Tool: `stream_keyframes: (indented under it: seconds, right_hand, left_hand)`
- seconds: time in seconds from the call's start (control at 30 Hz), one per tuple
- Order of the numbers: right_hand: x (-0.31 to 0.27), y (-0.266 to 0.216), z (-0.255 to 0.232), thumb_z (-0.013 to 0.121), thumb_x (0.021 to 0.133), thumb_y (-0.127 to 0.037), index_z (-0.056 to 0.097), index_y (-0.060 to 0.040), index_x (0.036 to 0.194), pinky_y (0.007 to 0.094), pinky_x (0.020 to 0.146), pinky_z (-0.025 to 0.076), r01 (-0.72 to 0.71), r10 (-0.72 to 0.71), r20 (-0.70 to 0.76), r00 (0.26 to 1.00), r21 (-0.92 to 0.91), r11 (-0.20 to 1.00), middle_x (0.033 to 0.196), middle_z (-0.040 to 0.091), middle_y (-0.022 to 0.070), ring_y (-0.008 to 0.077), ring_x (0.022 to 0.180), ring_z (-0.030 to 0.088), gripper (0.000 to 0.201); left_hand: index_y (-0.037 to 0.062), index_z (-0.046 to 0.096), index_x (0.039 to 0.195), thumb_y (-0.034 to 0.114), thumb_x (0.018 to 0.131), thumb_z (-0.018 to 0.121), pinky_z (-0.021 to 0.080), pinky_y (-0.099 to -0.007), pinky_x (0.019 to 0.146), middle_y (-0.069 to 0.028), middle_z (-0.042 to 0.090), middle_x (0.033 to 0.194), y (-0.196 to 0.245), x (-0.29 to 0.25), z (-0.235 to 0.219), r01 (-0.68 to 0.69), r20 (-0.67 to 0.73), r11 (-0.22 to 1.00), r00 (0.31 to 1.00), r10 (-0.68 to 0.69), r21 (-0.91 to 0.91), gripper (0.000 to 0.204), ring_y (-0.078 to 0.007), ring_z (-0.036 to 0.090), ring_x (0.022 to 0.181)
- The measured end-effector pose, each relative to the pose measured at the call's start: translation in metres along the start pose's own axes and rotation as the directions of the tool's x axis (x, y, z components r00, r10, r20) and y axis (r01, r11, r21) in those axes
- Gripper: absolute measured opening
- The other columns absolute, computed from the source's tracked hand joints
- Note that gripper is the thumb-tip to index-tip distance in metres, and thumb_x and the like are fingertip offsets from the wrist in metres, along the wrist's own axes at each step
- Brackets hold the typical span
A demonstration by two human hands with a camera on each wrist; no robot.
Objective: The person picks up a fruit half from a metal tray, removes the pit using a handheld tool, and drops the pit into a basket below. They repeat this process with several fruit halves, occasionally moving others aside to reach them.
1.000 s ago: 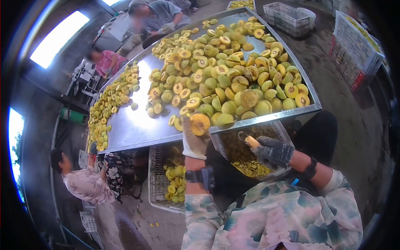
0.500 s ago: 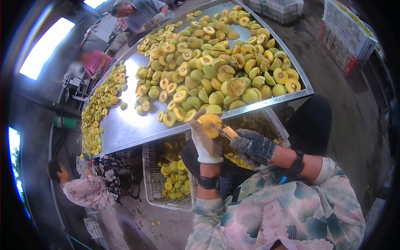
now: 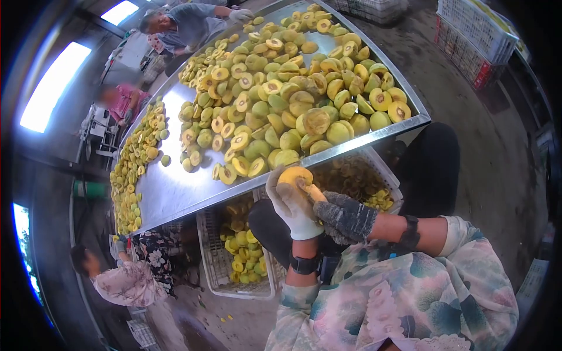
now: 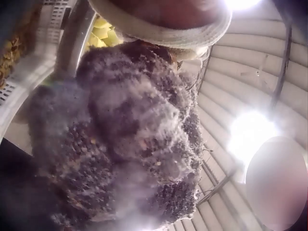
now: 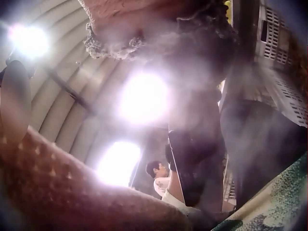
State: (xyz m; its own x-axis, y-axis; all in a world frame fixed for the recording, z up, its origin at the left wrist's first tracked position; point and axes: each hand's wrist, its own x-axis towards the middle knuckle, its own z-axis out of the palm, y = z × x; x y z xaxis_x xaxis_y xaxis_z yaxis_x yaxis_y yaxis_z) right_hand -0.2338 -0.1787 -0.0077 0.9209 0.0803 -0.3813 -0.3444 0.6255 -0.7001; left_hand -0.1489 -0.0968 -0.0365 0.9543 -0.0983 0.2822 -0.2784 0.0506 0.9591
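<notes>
My left hand (image 3: pixel 291 203), in a white glove, grips a yellow fruit half (image 3: pixel 294 175) just below the near edge of the steel table (image 3: pixel 175 193). My right hand (image 3: pixel 345 217), in a dark grey knit glove, holds a small tool with a pale handle (image 3: pixel 314 192) against the fruit's cut face. Both hands touch over my lap. In the left wrist view the grey glove (image 4: pixel 120 139) fills the frame under a white cuff (image 4: pixel 163 29). The right wrist view is blurred, and only the grey glove's cuff (image 5: pixel 144 33) shows.
A heap of green and yellow fruit halves (image 3: pixel 281 88) covers the table. A white crate of scraps (image 3: pixel 357 175) sits under its edge by my knee, and another crate of fruit (image 3: pixel 243 251) stands to the left. Other workers (image 3: pixel 126 275) (image 3: pixel 187 23) stand around the table. Stacked crates (image 3: pixel 474 29) are at the far right.
My left hand carried the fruit half down from the table edge toward my body. My right hand rose to meet it, and the tool now touches the fruit.
</notes>
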Motion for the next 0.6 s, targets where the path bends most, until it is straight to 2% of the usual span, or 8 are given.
stream_keyframes:
  seconds: [0.1,0.2,0.27,0.3,0.37,0.47,0.53,0.6]
  right_hand:
    - [0.002,0.003,-0.008,0.054,0.09,-0.031,0.05,-0.0123,0.097,0.0205,0.032,0.034,-0.084,0.083,0.06,0.995,0.017,0.996,0.061,0.05,-0.001,0.0084,0.039,0.045,0.021]
    - [-0.001,-0.001,-0.011,0.055,0.09,-0.032,0.051,-0.0118,0.098,0.0194,0.033,0.034,-0.07,0.069,0.079,0.994,0.006,0.998,0.063,0.05,-0.0017,0.0074,0.041,0.045,0.022]
    - [-0.002,-0.003,-0.012,0.055,0.089,-0.032,0.051,-0.0117,0.098,0.0189,0.034,0.034,-0.047,0.046,0.074,0.996,0.013,0.999,0.063,0.051,-0.0023,0.0068,0.041,0.045,0.023]
    - [-0.002,-0.003,-0.012,0.055,0.089,-0.033,0.052,-0.0117,0.099,0.0184,0.035,0.034,-0.025,0.023,0.066,0.998,0.016,1.0,0.064,0.051,-0.0029,0.0063,0.042,0.045,0.023]
    - [-0.003,-0.004,-0.014,0.053,0.091,-0.029,0.051,-0.0091,0.106,0.0197,0.039,0.036,-0.001,0.001,0.074,0.997,0.004,1.0,0.069,0.051,-0.003,0.0058,0.047,0.045,0.025]
    - [-0.004,-0.005,-0.012,0.051,0.092,-0.025,0.052,-0.0068,0.112,0.0209,0.043,0.037,0.001,-0.002,0.08,0.997,0.014,1.0,0.075,0.053,-0.003,0.0053,0.053,0.046,0.028]
    - [-0.003,-0.005,-0.01,0.052,0.091,-0.026,0.052,-0.007,0.112,0.0207,0.045,0.038,-0.01,0.007,0.065,0.998,0.046,0.999,0.075,0.053,-0.003,0.0052,0.055,0.046,0.028]
    - [-0.003,-0.002,-0.011,0.054,0.09,-0.03,0.051,-0.0127,0.1,0.0189,0.034,0.035,-0.05,0.05,-0.006,0.999,0.065,0.997,0.066,0.051,-0.0033,0.0066,0.042,0.045,0.02]
  left_hand:
    - [0.002,0.042,0.118,0.051,0.091,0.044,0.05,-0.0292,0.072,-0.0135,0.056,0.103,-0.005,-0.001,-0.001,-0.103,0.004,0.987,0.995,0.104,0.121,0.056,-0.0197,0.056,0.086]
    - [0.003,0.04,0.119,0.053,0.091,0.043,0.05,-0.0303,0.074,-0.0138,0.056,0.104,0.001,-0.002,-0.001,-0.054,0.021,0.998,0.998,0.055,-0.035,0.057,-0.0202,0.056,0.087]
    - [0.0042,0.042,0.115,0.056,0.09,0.04,0.049,-0.0316,0.075,-0.0143,0.056,0.106,0.01,0.0,-0.005,0.114,0.167,0.966,0.983,-0.076,-0.233,0.057,-0.0205,0.057,0.087]
    - [0.0042,0.042,0.115,0.056,0.09,0.04,0.049,-0.0316,0.075,-0.0143,0.056,0.106,0.012,0.003,-0.009,0.117,0.169,0.966,0.982,-0.078,-0.23,0.057,-0.0205,0.057,0.087]
    - [0.0063,0.043,0.109,0.053,0.093,0.036,0.049,-0.0325,0.075,-0.0153,0.057,0.106,0.015,0.013,-0.019,0.272,0.371,0.9,0.918,-0.137,-0.34,0.05,-0.0213,0.057,0.086]
    - [0.0069,0.043,0.105,0.047,0.095,0.033,0.048,-0.0324,0.074,-0.0154,0.057,0.105,0.007,0.027,-0.026,0.318,0.447,0.933,0.868,-0.215,-0.17,0.043,-0.021,0.057,0.086]
    - [0.0038,0.044,0.104,0.039,0.097,0.032,0.05,-0.034,0.07,-0.0169,0.057,0.103,0.011,0.024,-0.018,0.296,0.417,0.935,0.888,-0.195,-0.195,0.038,-0.0229,0.059,0.082]
    - [0.0,0.045,0.104,0.036,0.097,0.031,0.051,-0.0341,0.065,-0.0186,0.056,0.103,0.02,0.015,-0.01,0.365,0.346,0.875,0.904,-0.251,-0.317,0.039,-0.0249,0.06,0.074]
